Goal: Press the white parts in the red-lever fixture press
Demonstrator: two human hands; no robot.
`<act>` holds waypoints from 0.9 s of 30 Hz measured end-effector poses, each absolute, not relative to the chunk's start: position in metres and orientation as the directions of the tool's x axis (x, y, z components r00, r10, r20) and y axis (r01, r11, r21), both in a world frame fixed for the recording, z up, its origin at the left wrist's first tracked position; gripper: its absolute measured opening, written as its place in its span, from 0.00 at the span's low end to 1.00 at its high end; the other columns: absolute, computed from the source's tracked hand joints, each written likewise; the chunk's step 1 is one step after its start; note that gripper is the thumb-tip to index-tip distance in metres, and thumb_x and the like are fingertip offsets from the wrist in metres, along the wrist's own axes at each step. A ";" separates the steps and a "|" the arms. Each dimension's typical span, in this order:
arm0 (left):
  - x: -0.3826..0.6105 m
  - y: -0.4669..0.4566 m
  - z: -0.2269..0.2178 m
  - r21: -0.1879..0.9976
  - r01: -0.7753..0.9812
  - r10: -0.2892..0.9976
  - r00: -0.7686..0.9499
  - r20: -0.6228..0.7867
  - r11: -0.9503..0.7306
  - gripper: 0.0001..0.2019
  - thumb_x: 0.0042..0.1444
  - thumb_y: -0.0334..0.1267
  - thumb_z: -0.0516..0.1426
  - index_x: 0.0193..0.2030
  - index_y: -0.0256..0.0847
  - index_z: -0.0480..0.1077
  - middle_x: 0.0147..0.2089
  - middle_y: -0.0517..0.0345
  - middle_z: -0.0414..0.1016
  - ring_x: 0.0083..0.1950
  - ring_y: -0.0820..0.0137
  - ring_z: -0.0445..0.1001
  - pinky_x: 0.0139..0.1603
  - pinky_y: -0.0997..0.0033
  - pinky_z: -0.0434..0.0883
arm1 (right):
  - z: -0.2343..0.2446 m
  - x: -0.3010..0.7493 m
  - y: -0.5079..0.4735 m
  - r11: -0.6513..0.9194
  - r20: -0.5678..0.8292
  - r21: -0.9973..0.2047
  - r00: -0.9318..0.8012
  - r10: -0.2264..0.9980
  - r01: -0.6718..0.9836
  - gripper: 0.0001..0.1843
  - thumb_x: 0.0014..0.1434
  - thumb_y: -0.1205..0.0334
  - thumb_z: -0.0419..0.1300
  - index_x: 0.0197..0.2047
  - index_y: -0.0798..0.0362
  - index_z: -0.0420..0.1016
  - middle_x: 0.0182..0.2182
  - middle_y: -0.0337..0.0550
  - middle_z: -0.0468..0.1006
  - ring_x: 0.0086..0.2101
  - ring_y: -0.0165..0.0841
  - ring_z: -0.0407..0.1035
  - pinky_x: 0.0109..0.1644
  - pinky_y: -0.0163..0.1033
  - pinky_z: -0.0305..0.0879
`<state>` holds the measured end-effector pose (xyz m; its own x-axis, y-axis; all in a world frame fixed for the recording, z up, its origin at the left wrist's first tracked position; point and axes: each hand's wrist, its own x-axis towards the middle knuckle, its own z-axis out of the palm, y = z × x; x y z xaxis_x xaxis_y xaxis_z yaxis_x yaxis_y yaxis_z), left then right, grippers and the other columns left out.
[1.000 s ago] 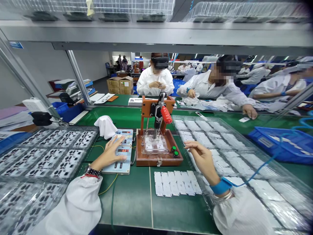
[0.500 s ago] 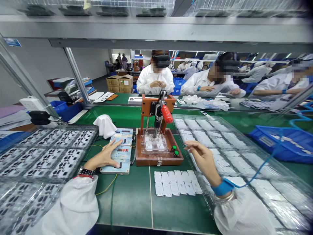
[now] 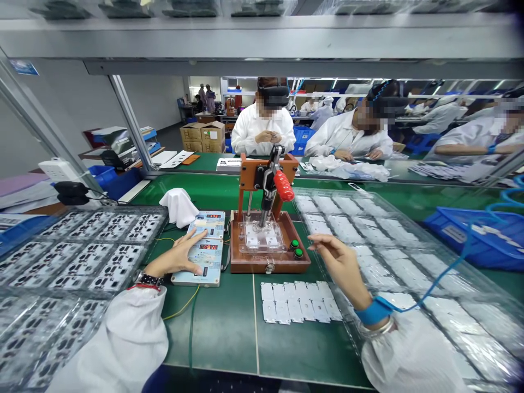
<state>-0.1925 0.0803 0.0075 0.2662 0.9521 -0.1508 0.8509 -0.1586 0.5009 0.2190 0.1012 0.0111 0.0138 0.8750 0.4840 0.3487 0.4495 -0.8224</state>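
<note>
My left hand (image 3: 177,256) lies with fingers spread over two light-blue digital meters. Its fingertips touch the upper meter (image 3: 212,220), and its thumb rests on the lower meter (image 3: 212,261), by the small black switch. Both displays are lit in red. My right hand (image 3: 336,261) hovers near the left edge of the right tray, fingers loosely bent, with nothing visible in them. Between my hands stands a toggle-clamp test fixture (image 3: 270,262) with a red handle (image 3: 284,185) and a clear press plate over white boards. In front of it lies a row of white circuit boards (image 3: 301,303).
Trays of boards flank me: the left tray (image 3: 98,254) and the right tray (image 3: 379,262). A blue bin (image 3: 478,234) stands far right. A white cloth (image 3: 178,207) covers something behind the meters. A blue cord (image 3: 440,281) runs from my right wristband. Co-workers sit opposite.
The red digits on the meters have changed. The view has shifted slightly, so the scene sits a little further right and higher. Both hands stay nearly in place.
</note>
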 end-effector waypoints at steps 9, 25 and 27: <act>-0.179 0.093 -0.012 0.900 0.369 0.935 -0.169 0.312 -0.233 0.31 0.53 0.59 0.53 0.55 0.34 0.67 0.58 0.42 0.69 0.61 0.56 0.65 0.63 0.57 0.58 | 0.012 0.219 0.099 0.436 0.475 -0.829 0.028 0.880 0.349 0.11 0.56 0.56 0.55 0.37 0.53 0.74 0.37 0.47 0.76 0.30 0.34 0.73 0.36 0.41 0.71; -0.173 0.092 -0.009 0.915 0.355 0.908 -0.288 0.304 -0.194 0.23 0.52 0.55 0.54 0.40 0.35 0.74 0.40 0.47 0.79 0.48 0.57 0.74 0.54 0.59 0.66 | 0.012 0.217 0.095 0.423 0.442 -0.821 -0.041 0.896 0.383 0.13 0.56 0.54 0.54 0.37 0.52 0.74 0.39 0.48 0.75 0.30 0.34 0.73 0.36 0.42 0.72; -0.173 0.090 -0.009 0.913 0.358 0.890 -0.326 0.317 -0.194 0.23 0.52 0.51 0.54 0.47 0.34 0.72 0.35 0.50 0.79 0.45 0.60 0.76 0.51 0.61 0.68 | 0.010 0.218 0.097 0.416 0.433 -0.822 -0.047 0.900 0.388 0.13 0.56 0.53 0.55 0.38 0.52 0.74 0.38 0.48 0.76 0.30 0.34 0.73 0.37 0.41 0.73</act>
<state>-0.1734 0.0903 -0.0091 -0.3265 0.8904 0.3172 0.3579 -0.1942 0.9133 0.2184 0.0966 0.0100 -0.0473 0.9003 0.4327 0.3882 0.4157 -0.8225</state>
